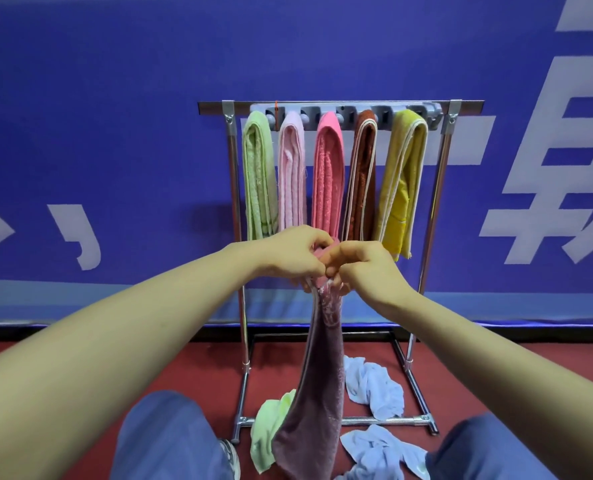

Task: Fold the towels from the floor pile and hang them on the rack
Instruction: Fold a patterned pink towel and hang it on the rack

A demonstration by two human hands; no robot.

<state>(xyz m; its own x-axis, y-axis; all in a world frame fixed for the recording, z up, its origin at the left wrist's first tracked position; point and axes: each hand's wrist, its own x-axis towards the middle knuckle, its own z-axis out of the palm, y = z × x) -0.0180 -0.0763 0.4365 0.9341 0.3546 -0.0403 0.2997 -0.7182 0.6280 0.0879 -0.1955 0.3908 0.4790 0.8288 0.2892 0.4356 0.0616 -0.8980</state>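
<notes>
A mauve towel [317, 386] hangs straight down from both my hands, which meet in front of the rack. My left hand [293, 256] and my right hand [361, 268] each pinch its top edge, fingers curled, touching each other. Behind them stands a metal rack [234, 188] whose top bar carries several folded towels: green [258, 174], pale pink [291, 171], coral pink [328, 174], brown [361, 178] and yellow [400, 178]. On the red floor lie a light green towel [265, 431] and two pale blue towels [374, 386], [381, 455].
A blue banner wall [115, 133] with large white characters stands right behind the rack. The rack's base frame [385, 420] rests on the red floor [184, 368]. My knees in blue trousers [163, 438] flank the floor pile.
</notes>
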